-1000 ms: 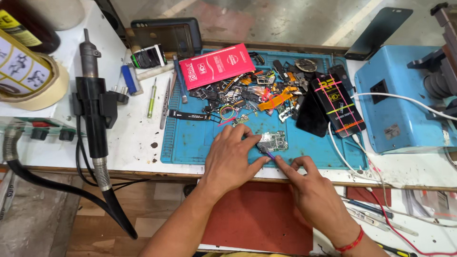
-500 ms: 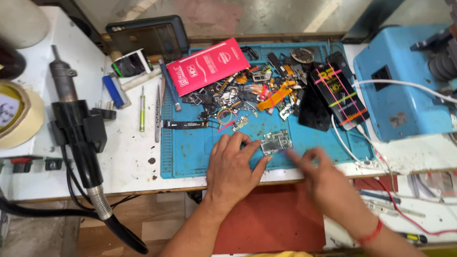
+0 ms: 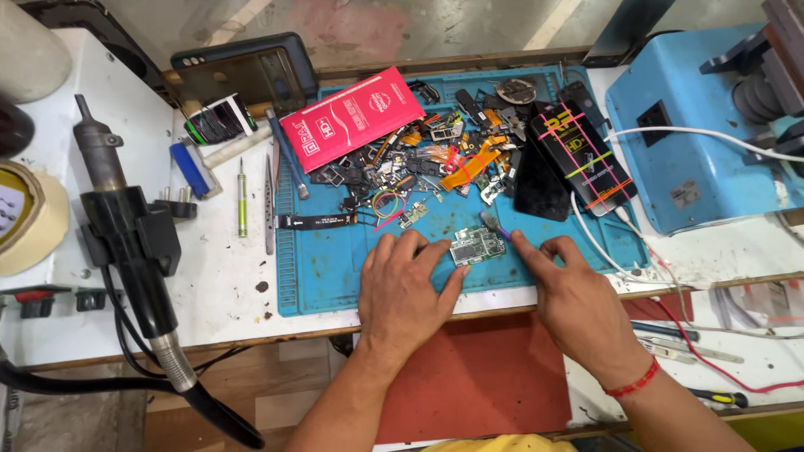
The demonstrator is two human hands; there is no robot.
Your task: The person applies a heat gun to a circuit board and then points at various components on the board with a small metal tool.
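Note:
A small green circuit board (image 3: 477,246) lies on the blue work mat (image 3: 327,268) near its front edge. My left hand (image 3: 406,285) rests flat on the mat, with its fingertips touching the board's left side. My right hand (image 3: 574,297) holds a small purple-handled brush (image 3: 494,224) between thumb and forefinger. The bristles sit at the board's upper right corner. A red band circles my right wrist.
A heap of phone parts and flex cables (image 3: 435,163) fills the mat's far half, with a red packet (image 3: 352,117) and dark phones (image 3: 578,159). A black hot-air handle (image 3: 126,243) stands at left, near tweezers (image 3: 269,205) and a screwdriver (image 3: 241,199). A blue machine (image 3: 703,142) sits at right.
The view has shifted and come closer. My right hand has moved from the mat's front edge up to the board's right side, and the brush now touches the board's corner.

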